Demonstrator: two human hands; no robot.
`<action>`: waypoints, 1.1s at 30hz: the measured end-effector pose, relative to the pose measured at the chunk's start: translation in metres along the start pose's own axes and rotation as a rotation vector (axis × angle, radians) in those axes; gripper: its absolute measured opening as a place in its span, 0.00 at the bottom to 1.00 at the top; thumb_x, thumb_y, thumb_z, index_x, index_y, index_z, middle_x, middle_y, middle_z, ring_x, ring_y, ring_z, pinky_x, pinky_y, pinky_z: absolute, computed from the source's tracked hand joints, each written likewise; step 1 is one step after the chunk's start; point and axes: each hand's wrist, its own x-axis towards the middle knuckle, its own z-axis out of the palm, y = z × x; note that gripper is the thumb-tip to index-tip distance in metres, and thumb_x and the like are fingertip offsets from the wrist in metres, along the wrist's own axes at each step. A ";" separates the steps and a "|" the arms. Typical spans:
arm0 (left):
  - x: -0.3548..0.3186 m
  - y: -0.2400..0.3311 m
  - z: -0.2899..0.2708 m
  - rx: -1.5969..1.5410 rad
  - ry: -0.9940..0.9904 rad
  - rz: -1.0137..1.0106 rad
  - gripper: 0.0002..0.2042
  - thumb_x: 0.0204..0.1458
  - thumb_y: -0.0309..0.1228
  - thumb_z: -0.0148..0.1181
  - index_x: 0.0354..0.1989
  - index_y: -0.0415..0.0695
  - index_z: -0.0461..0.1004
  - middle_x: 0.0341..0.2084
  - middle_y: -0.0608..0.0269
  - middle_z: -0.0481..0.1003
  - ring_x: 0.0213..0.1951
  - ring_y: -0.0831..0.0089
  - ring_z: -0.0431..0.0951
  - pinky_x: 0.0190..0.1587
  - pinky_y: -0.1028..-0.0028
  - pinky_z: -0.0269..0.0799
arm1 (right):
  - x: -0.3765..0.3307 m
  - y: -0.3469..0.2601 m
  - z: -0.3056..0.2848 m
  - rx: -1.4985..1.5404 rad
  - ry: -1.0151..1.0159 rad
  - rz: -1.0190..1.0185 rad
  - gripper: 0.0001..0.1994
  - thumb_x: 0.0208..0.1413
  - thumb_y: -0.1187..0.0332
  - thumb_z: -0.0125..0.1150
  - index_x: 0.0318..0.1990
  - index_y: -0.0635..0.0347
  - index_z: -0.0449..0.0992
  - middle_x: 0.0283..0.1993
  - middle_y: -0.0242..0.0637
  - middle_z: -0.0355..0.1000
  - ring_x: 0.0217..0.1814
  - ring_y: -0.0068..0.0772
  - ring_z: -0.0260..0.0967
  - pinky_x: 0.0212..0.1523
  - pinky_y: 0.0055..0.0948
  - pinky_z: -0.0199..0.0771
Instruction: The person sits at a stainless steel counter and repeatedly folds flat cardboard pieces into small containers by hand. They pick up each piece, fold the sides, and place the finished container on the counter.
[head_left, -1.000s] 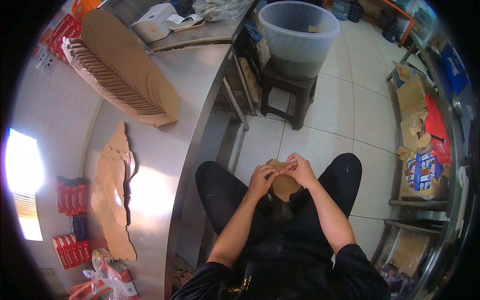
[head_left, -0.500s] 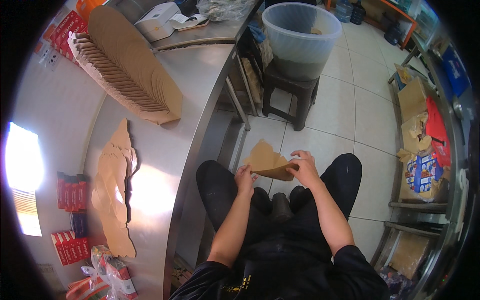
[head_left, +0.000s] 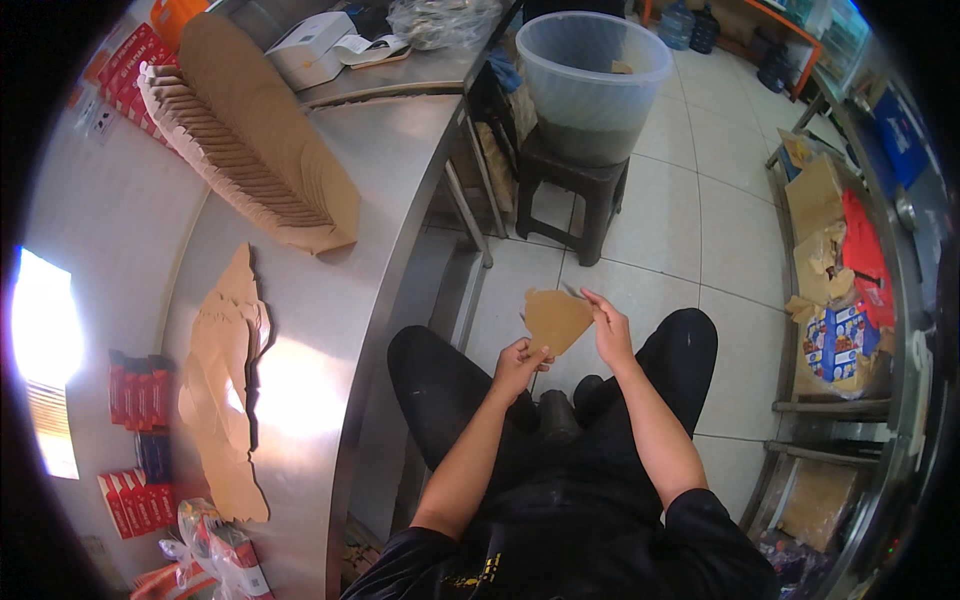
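Note:
A flat brown cardboard piece (head_left: 556, 320), wide at the far end and narrow toward me, is held above the floor between my knees. My left hand (head_left: 522, 368) is closed on its narrow near end, with the thumb on top. At the right edge of the piece, my right hand (head_left: 611, 331) lies along it with fingers stretched out, touching or nearly touching it. On the metal counter to my left lies a loose pile of flat brown cardboard blanks (head_left: 215, 390). Beyond it stands a long nested stack of folded brown cardboard pieces (head_left: 262, 150).
The steel counter (head_left: 310, 400) runs along my left, with small red boxes (head_left: 140, 390) by the wall and a white printer (head_left: 312, 48) behind. Ahead, a translucent tub (head_left: 592, 95) sits on a dark stool (head_left: 572, 190). A shelf at right holds an open carton (head_left: 822, 205).
The cardboard piece has turned from a tilted, folded shape to lying flat toward me. My left hand has moved right and down onto its near end; my right hand's fingers have straightened.

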 end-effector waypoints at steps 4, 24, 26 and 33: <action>-0.002 -0.001 0.002 -0.074 0.004 -0.085 0.10 0.66 0.32 0.64 0.47 0.39 0.76 0.42 0.55 0.84 0.43 0.68 0.85 0.45 0.69 0.83 | -0.006 -0.023 0.002 0.045 -0.025 -0.019 0.12 0.69 0.68 0.61 0.54 0.65 0.78 0.47 0.48 0.83 0.53 0.35 0.82 0.57 0.34 0.78; -0.008 0.011 0.007 -0.309 0.049 -0.071 0.19 0.67 0.34 0.61 0.62 0.37 0.72 0.54 0.60 0.78 0.56 0.69 0.77 0.60 0.67 0.72 | -0.016 -0.031 0.013 -0.172 -0.188 -0.218 0.06 0.60 0.75 0.67 0.43 0.62 0.79 0.42 0.45 0.84 0.43 0.43 0.84 0.46 0.34 0.82; -0.008 0.008 0.006 -0.292 0.079 -0.062 0.19 0.67 0.34 0.61 0.62 0.37 0.72 0.54 0.60 0.78 0.56 0.70 0.78 0.60 0.67 0.72 | -0.017 -0.033 0.016 -0.283 -0.193 -0.406 0.06 0.59 0.74 0.68 0.41 0.63 0.78 0.43 0.46 0.84 0.44 0.47 0.84 0.46 0.36 0.82; -0.007 0.001 0.008 -0.263 0.061 -0.068 0.20 0.68 0.37 0.60 0.64 0.44 0.71 0.55 0.64 0.78 0.55 0.70 0.78 0.56 0.66 0.74 | -0.021 -0.036 0.021 -0.211 -0.239 -0.160 0.14 0.56 0.66 0.75 0.39 0.65 0.76 0.43 0.46 0.83 0.44 0.47 0.83 0.49 0.34 0.80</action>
